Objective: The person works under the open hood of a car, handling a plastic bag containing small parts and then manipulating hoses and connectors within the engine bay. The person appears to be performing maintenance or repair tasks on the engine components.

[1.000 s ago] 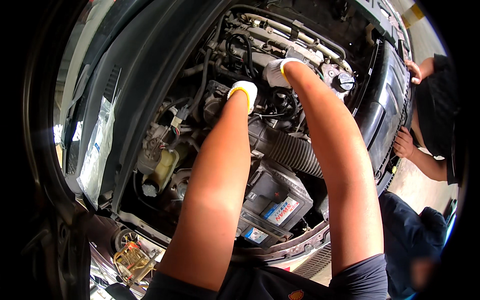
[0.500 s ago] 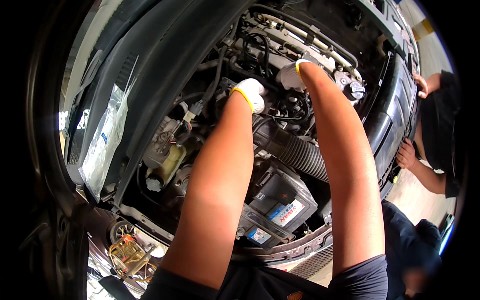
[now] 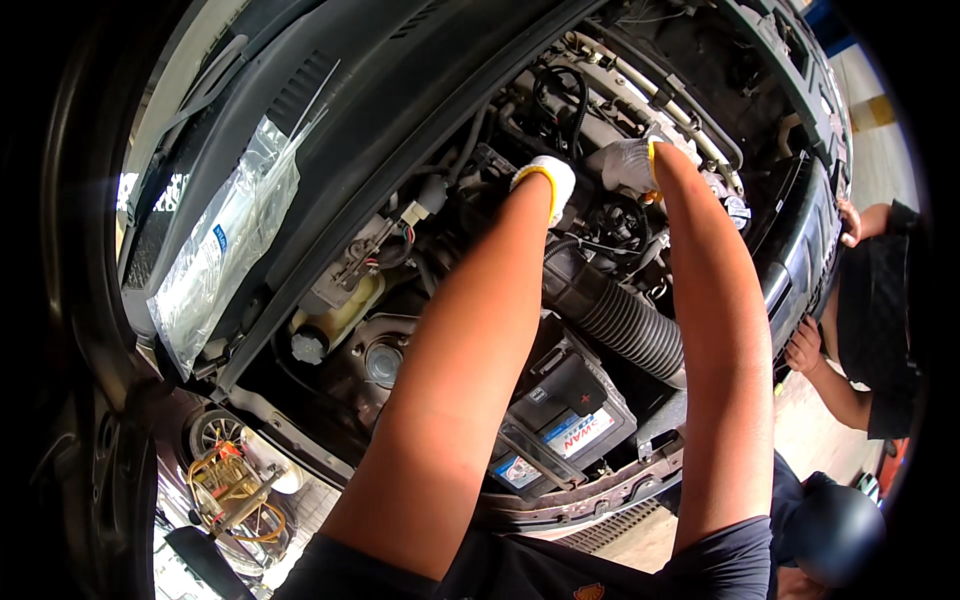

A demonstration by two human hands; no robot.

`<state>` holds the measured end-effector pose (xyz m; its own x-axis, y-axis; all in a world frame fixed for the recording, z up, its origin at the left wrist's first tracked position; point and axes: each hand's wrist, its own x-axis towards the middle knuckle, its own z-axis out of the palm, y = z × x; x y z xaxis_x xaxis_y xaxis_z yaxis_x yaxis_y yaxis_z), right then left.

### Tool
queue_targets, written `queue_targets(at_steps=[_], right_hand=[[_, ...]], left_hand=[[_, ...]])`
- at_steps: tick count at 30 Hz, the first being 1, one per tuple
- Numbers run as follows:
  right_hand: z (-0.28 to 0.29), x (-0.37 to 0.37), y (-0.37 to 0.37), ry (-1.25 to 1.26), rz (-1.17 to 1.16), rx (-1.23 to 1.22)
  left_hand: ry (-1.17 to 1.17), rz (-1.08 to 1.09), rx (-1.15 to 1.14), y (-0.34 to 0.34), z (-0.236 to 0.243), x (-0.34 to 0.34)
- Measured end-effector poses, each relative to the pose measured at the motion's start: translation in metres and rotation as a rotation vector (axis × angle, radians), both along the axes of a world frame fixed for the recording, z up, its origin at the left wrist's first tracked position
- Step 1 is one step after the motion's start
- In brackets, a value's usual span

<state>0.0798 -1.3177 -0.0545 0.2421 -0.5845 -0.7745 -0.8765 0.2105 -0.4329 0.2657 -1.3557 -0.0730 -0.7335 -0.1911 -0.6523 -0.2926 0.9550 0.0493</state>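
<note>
Both my hands wear white knit gloves with yellow cuffs and reach deep into a car's engine bay. My left hand is curled beside the inner end of the ribbed black air intake hose; its fingertips are hidden. To its right, my right hand is bent down at the engine's edge with its fingers drawn together; what they grip cannot be made out. A looped black corrugated cable sleeve lies just beyond my hands. Dark hoses and thin wiring run below the right hand.
A black battery sits between my forearms. The brake fluid reservoir and a clear plastic bag are on the left. At right, a co-worker's hands rest on the car's front edge. Another person is low at right.
The view has shifted, so the engine bay sits differently in the picture. Both hands stay down among the engine parts; the left shows less of its fingers. The low person's head has come into view.
</note>
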Motion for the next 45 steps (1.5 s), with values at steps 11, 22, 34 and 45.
queue_targets(at_steps=[11, 22, 34, 45], right_hand=[[-0.039, -0.006, 0.005, 0.097, 0.123, -0.318], [0.008, -0.004, 0.036, -0.327, -0.523, -0.272], [0.022, 0.017, 0.017, -0.181, -0.348, -0.373], [0.028, 0.009, 0.031, -0.324, -0.407, -0.315]], left_hand=[[0.32, 0.649, 0.009, 0.024, -0.029, 0.009], [0.369, 0.201, -0.112, -0.002, -0.039, 0.027], [0.643, 0.856, 0.41, 0.008, -0.114, 0.034], [0.791, 1.09, 0.999, 0.013, -0.081, 0.057]])
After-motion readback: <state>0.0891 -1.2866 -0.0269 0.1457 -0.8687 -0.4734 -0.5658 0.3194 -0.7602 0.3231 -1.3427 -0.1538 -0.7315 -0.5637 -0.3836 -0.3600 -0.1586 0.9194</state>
